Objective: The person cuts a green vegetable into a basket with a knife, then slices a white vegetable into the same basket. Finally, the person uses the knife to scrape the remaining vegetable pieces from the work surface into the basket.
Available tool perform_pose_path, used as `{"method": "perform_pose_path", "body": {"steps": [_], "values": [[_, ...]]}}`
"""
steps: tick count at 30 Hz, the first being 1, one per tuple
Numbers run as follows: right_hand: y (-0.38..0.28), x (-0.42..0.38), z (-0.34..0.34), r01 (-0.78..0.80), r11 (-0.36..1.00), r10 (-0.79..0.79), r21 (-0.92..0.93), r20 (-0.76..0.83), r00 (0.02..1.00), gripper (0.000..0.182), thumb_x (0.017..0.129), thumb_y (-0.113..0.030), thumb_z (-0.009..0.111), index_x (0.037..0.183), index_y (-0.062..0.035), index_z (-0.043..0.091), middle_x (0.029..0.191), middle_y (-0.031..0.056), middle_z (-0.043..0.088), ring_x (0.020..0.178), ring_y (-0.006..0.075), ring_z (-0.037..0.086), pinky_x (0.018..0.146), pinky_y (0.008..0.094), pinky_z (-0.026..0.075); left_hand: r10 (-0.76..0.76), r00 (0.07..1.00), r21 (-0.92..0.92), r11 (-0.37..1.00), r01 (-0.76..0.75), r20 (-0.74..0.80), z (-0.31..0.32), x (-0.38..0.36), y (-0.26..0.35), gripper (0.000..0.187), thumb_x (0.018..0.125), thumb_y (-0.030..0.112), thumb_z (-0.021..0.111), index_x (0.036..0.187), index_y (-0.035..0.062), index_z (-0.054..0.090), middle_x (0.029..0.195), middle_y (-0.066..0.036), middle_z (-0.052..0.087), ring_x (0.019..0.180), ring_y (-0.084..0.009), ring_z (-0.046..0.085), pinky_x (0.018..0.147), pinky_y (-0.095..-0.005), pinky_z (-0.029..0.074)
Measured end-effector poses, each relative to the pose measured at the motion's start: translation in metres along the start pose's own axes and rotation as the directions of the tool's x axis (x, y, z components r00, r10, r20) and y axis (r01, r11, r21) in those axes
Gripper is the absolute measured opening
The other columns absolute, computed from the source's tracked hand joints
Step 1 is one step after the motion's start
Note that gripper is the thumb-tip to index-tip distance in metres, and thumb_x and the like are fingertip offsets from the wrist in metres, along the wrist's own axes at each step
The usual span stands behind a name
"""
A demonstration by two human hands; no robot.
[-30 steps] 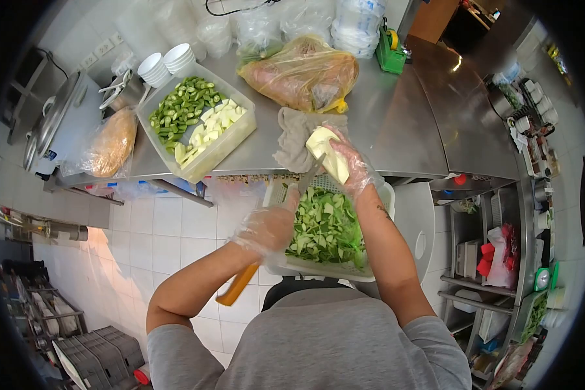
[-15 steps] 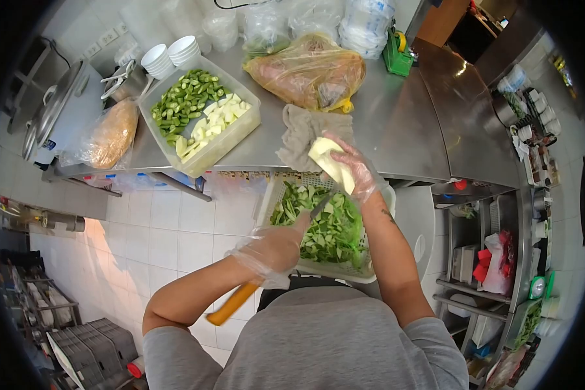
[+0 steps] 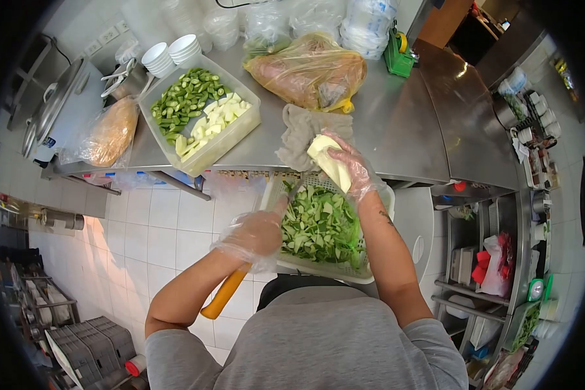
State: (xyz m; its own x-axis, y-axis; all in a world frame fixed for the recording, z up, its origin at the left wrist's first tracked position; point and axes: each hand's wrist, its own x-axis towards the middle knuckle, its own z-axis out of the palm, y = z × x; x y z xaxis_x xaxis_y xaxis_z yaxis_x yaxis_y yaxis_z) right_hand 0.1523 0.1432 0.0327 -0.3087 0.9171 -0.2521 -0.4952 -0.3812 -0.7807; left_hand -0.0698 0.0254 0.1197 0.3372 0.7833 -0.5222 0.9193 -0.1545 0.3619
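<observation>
Half a second on, our left hand has drawn off leftward, taking the knife away from the pale vegetable; our right hand has hardly shifted. Our left hand's grip is clenched round the knife, its orange handle jutting out behind; our right hand's grip clasps the vegetable, up between the crumpled cloth and the leaves in the basket.

We judge our right hand most at risk: with no board beneath, a stroke slipping on that smooth flesh could run into it. Loose film on our clear gloves might snag the blade or let the vegetable slide. A piece cut at a bad angle could miss the basket and land on the floor.

Around us, the front edge of the table crosses by the basket's far end, and the cloth crowds the vegetable. Well left stands the tub of green and pale cut pieces; the yellow bag lies beyond the cloth, blocking nothing.
</observation>
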Motion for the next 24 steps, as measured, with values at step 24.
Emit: {"method": "perform_pose_path", "body": {"steps": [24], "values": [[0.002, 0.012, -0.013, -0.039, 0.998, 0.038, 0.051, 0.022, 0.999, 0.053, 0.084, -0.013, 0.062, 0.135, -0.0089, 0.048, 0.115, 0.0103, 0.060, 0.090, 0.0234, 0.064, 0.056, 0.0392, 0.057, -0.003, 1.000, -0.077, 0.997, 0.004, 0.012, 0.022, 0.008, 0.017, 0.058, 0.099, 0.037, 0.036, 0.146, 0.0060, 0.023, 0.079, -0.026, 0.064, 0.079, -0.0419, 0.063, 0.072, -0.0490, 0.046]]}}
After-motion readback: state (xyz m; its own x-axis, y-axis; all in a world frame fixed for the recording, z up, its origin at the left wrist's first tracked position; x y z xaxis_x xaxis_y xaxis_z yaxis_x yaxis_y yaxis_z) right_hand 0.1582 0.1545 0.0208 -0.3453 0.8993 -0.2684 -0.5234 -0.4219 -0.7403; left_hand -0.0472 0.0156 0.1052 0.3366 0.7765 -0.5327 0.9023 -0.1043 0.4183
